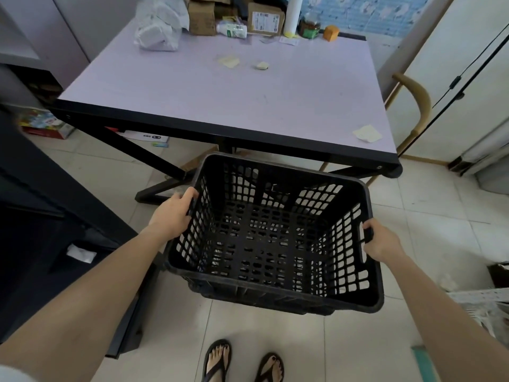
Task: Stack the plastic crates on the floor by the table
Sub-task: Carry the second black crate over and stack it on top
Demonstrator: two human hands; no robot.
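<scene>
So, black plastic crate (271,241) between both hands. Left hand (172,216) fingers curl over its left rim; right hand (381,241) fingers hook its right handle slot.

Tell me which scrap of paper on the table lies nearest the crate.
The pale scrap at the table's near right corner; the flat scrap and the small wad lie farther back, mid-table.

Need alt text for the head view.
A person's left hand and right hand grip opposite sides of an empty black plastic crate, in front of a lilac table. A second crate seems to sit beneath it.
</scene>
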